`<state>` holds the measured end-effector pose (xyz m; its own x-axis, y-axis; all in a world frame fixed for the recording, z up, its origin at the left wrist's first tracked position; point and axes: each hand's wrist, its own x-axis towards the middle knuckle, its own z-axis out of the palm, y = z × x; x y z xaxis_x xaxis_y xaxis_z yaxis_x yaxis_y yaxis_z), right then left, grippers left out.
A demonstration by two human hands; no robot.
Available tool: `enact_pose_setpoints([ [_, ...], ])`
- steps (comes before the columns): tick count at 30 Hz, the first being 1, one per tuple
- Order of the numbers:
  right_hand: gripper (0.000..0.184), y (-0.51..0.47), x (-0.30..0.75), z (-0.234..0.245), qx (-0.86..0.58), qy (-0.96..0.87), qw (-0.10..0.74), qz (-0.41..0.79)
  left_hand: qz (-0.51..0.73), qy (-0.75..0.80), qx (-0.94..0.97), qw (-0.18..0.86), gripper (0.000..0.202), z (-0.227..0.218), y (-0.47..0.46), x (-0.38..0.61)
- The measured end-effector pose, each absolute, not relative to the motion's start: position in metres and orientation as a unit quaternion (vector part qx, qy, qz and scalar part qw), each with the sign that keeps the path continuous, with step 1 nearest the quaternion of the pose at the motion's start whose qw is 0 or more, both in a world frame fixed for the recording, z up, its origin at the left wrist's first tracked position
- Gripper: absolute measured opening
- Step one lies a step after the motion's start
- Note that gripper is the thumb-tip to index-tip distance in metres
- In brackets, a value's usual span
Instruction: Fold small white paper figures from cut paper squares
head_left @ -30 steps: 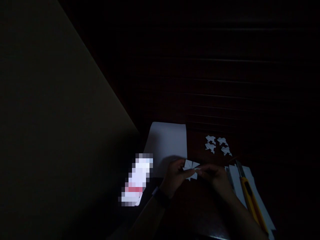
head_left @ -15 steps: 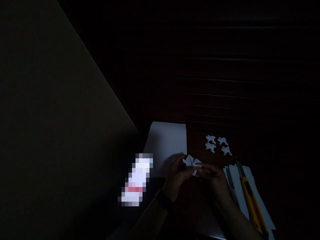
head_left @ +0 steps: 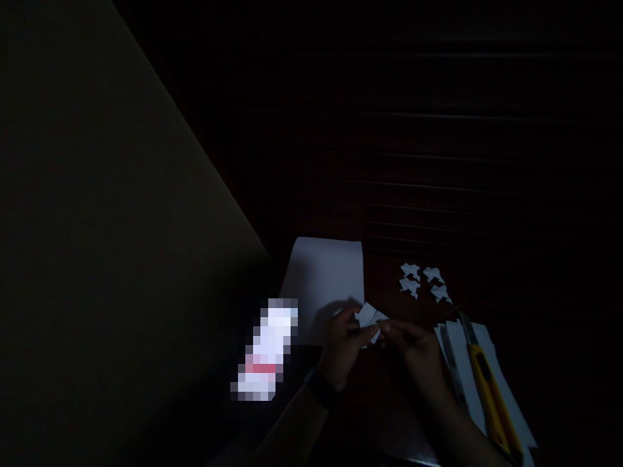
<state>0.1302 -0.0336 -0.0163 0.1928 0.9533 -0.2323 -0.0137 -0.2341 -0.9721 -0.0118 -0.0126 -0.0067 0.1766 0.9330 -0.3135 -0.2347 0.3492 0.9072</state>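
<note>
Between both hands is a small white folded paper [head_left: 368,315], with creases and pointed corners. My left hand [head_left: 344,344], with a dark band at the wrist, is closed on its left side, thumb in front. The thumb and forefinger of my right hand [head_left: 411,344] pinch its right edge. Parts of the paper are hidden behind the fingers. Beyond the right hand lie several small folded paper figures [head_left: 410,287], grouped on the dark table.
A white sheet [head_left: 326,272] lies behind my left hand. At left glows a blurred-out bright screen [head_left: 265,350]. A yellow utility knife [head_left: 489,395] with its blade showing rests on white papers [head_left: 506,395] at right. A pale wall [head_left: 97,227] borders the left.
The right fingers have shifted slightly left on the folded paper. Its right-hand flap, spread out before, now looks folded in or covered by the fingers.
</note>
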Motion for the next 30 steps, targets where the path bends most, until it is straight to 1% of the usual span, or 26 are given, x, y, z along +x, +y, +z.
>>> enact_pose_setpoints([
  [5, 0.015, -0.034, 0.131, -0.011, -0.611, -0.528, 0.468, 0.358, 0.452, 0.464, 0.330, 0.687, 0.045, -0.005, -0.012, -0.012],
  [10, 0.014, -0.036, 0.132, -0.017, -0.619, -0.581, 0.471, 0.239, 0.460, 0.431, 0.281, 0.724, 0.043, 0.000, -0.013, -0.012],
  [16, 0.027, -0.042, 0.136, -0.023, -0.555, -0.656, 0.489, 0.149, 0.437, 0.395, 0.262, 0.765, 0.033, 0.004, -0.013, -0.017],
  [21, 0.036, -0.044, 0.141, -0.021, -0.531, -0.711, 0.457, 0.059, 0.400, 0.371, 0.235, 0.804, 0.024, 0.007, -0.012, -0.023],
  [25, 0.043, -0.043, 0.146, -0.017, -0.493, -0.750, 0.440, 0.041, 0.396, 0.366, 0.210, 0.815, 0.020, 0.008, -0.010, -0.025],
  [30, 0.046, -0.043, 0.151, -0.017, -0.469, -0.770, 0.429, 0.046, 0.393, 0.362, 0.209, 0.819, 0.019, 0.009, -0.011, -0.027],
])
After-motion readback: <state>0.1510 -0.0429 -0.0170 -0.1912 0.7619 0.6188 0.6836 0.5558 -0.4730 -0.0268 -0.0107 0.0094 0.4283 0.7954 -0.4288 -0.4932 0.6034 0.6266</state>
